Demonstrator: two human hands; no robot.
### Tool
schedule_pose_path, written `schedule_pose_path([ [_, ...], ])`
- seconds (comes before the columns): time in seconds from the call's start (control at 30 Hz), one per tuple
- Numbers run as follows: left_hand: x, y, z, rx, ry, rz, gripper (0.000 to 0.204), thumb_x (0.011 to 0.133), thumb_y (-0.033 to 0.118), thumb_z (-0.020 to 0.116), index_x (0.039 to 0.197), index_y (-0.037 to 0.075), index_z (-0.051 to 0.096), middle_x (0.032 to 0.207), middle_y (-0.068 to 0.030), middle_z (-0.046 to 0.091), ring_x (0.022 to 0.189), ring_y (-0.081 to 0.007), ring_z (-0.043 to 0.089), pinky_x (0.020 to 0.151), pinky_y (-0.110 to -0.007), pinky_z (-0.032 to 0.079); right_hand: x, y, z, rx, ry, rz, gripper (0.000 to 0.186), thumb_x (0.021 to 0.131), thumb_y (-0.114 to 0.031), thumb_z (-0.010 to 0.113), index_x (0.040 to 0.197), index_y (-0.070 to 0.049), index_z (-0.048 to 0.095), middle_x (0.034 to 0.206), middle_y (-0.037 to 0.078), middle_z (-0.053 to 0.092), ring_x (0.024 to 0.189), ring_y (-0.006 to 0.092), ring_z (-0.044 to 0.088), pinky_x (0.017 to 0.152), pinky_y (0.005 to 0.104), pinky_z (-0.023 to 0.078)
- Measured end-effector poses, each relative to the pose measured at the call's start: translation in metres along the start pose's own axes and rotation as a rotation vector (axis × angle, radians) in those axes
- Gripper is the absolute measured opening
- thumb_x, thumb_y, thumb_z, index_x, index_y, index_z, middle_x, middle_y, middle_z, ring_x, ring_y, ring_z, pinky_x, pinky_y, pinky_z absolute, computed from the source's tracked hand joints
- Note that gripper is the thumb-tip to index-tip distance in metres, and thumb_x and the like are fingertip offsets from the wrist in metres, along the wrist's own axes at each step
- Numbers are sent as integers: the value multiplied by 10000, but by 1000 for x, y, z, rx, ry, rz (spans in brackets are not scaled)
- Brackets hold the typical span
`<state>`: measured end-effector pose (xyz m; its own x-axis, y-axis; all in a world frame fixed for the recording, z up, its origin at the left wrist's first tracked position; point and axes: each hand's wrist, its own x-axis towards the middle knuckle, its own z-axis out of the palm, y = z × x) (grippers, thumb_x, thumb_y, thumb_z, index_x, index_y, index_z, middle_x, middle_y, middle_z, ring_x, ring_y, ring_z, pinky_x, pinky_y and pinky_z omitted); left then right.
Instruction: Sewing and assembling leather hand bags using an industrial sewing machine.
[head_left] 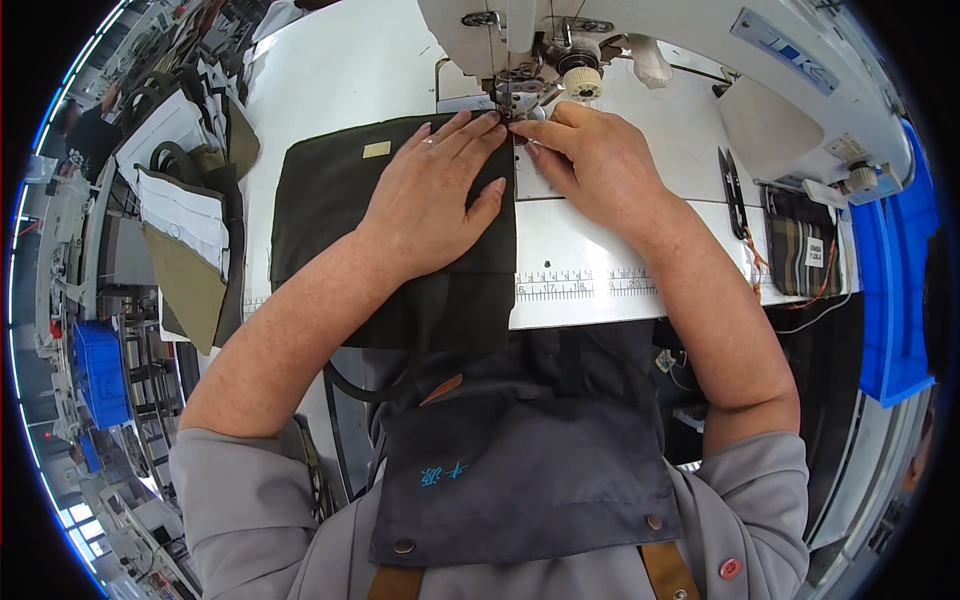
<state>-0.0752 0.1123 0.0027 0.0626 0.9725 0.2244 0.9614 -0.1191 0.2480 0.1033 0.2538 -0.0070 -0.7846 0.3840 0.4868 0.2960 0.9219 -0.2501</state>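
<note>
A dark olive fabric panel (330, 215) with a small pale yellow label lies on the white sewing table, its top right corner at the sewing machine's presser foot (515, 100). My left hand (432, 190) rests flat on the panel, fingers stretched toward the foot and thumb spread aside. A ring shows on one finger. My right hand (598, 165) is closed at the panel's right edge, with index fingertip and thumb close beside the foot; the fingertips' grip is partly hidden. A dark strap (365, 390) loops below the panel over the table's front edge.
The white machine head (690, 40) overhangs the right side. Black thread snips (735, 195) and a plaid pouch (800, 245) lie right of my right forearm. A ruler strip (585, 285) runs along the front edge. Stacked bag pieces (185, 220) hang at left; a blue bin (890, 270) stands far right.
</note>
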Motion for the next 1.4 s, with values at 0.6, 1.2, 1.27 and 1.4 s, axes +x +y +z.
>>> schedule_pose_path([
  [0.6, 24, -9, 10, 70, 45, -54, 555, 1007, 302, 576, 1455, -24, 538, 1513, -226, 525, 1489, -388, 397, 1219, -568, 305, -1, 0, -4, 15, 9, 1, 192, 935, -183, 659, 1074, -145, 786, 873, 69, 685, 807, 293, 702, 715, 428, 567],
  [1.2, -31, 23, -17, -118, -15, 56, 518, 922, 255, 740, 1366, 12, 629, 1453, -146, 594, 1369, -333, 550, 1186, -539, 389, -6, -3, -20, 138, -76, -267, 102, 765, -98, 692, 853, -107, 744, 758, 43, 622, 735, 285, 663, 656, 432, 528],
  [1.27, -28, 20, -17, -121, -17, 59, 510, 929, 247, 732, 1372, 17, 626, 1459, -140, 592, 1376, -330, 545, 1186, -541, 389, -7, -3, -18, 139, -66, -223, 116, 776, -96, 696, 877, -109, 752, 767, 44, 624, 737, 284, 666, 664, 431, 537],
  [1.4, -13, 6, -17, -58, -34, 68, 479, 957, 239, 697, 1385, 37, 622, 1474, -110, 588, 1390, -311, 535, 1184, -539, 392, -5, -2, -10, 100, 4, -189, 132, 796, -100, 697, 907, -113, 767, 798, 47, 633, 740, 280, 671, 678, 429, 547],
])
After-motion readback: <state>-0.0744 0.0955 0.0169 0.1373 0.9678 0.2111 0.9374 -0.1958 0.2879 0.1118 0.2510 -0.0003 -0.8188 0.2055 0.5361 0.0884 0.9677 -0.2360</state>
